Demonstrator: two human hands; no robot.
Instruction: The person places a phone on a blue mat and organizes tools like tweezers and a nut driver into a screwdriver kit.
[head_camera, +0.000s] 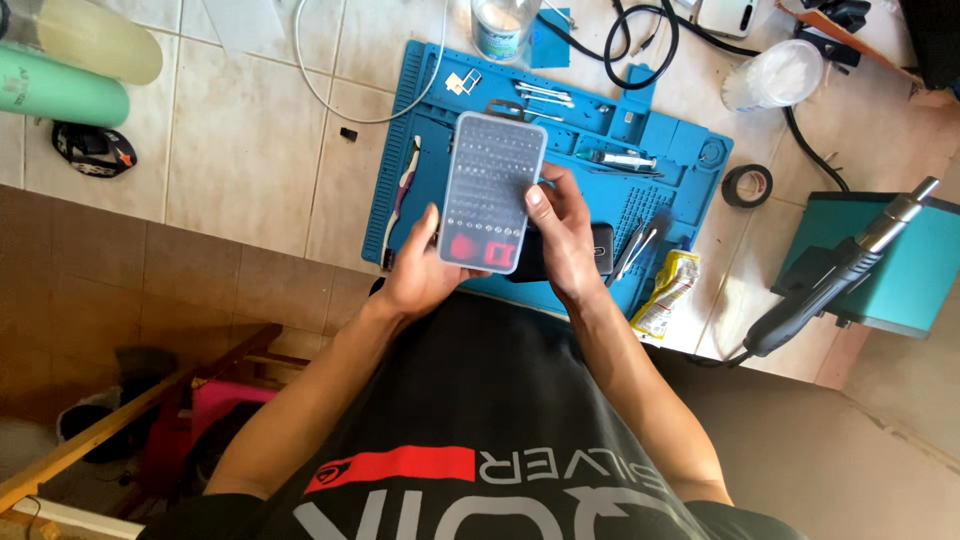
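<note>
Gripping a grey translucent screwdriver bit case from both sides, the left hand curls its fingers behind the lower left edge with the thumb on the front, while the right hand closes on the right edge, thumb pressed on the lid. The case is held above a blue silicone repair mat on the tiled counter. A dark phone lies on the mat just under the right hand, with tweezers beside it.

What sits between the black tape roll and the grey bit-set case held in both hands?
Head view: between the black tape roll and the grey bit-set case lies the blue silicone work mat, with a pen-shaped tool on it.
</note>
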